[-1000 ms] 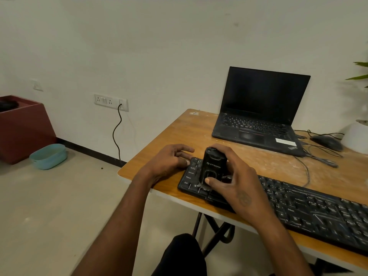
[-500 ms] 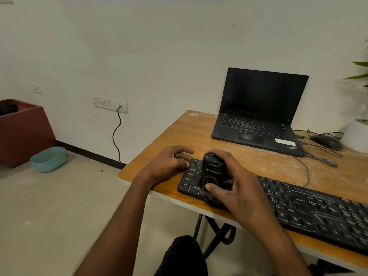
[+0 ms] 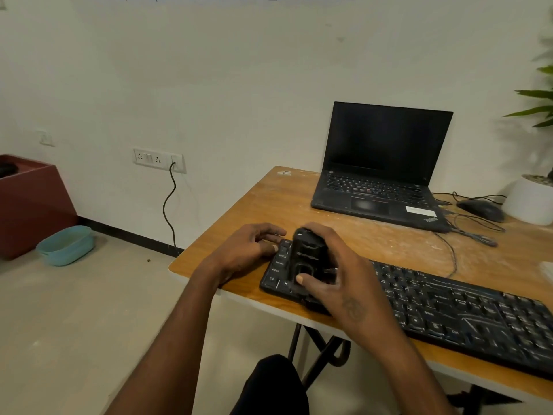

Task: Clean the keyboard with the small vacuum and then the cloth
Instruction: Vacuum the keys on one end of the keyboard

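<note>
The right hand (image 3: 341, 283) grips the small black vacuum (image 3: 308, 256) upright on the keyboard (image 3: 466, 313) – long axis left-right, "Ctrl" legible – while the left hand (image 3: 245, 250), fingers relaxed, rests on its left end.

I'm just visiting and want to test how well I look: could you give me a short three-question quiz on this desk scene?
1. True or false: the small vacuum stands on the laptop.
2. Which hand grips the vacuum? A) left hand B) right hand C) neither
3. Fill in: the vacuum sits on the ___ end of the keyboard, as the person sees it.

Key
1. False: it stands on the keyboard.
2. B: the right hand grips it, while the left hand's fingers rest at the keyboard's edge.
3. Left, near the Ctrl key.
</note>
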### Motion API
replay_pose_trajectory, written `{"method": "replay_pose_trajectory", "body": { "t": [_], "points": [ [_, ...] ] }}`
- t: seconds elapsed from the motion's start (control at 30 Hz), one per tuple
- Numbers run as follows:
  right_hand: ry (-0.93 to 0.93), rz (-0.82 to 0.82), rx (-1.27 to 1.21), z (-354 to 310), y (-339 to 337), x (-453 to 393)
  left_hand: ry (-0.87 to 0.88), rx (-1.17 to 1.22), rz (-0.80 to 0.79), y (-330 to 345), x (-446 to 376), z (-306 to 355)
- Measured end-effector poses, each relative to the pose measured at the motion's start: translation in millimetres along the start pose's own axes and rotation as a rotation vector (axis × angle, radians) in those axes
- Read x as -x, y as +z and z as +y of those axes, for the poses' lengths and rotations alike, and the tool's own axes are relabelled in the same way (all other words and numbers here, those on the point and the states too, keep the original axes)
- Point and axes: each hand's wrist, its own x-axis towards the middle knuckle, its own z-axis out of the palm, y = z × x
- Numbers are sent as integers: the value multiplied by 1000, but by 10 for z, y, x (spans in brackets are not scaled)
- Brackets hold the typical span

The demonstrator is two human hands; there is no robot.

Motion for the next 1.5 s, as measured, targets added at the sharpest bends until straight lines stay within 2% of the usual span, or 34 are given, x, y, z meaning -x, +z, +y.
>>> {"method": "replay_pose_trajectory", "body": {
  "t": [0.17, 0.43, 0.63, 0.93, 1.2, 1.5],
  "points": [
    [41, 46, -25, 90, -95, 7, -5, 4, -10, 1, -8, 8],
    [-54, -68, 16, -76, 277, -328, 63, 43, -11, 16, 31, 26],
    [28, 28, 45, 172, -132, -217, -5, 83, -17, -23, -17, -6],
    [-22, 6, -16, 77, 257, -569, 33, 184, -50, 16, 12, 31],
    [48, 64, -90, 322, -87, -481, -24, 179, -17, -2, -11, 2],
    [-28, 3, -89, 145, 272, -811, 4, 189, -58, 15, -6, 7]
  ]
}}
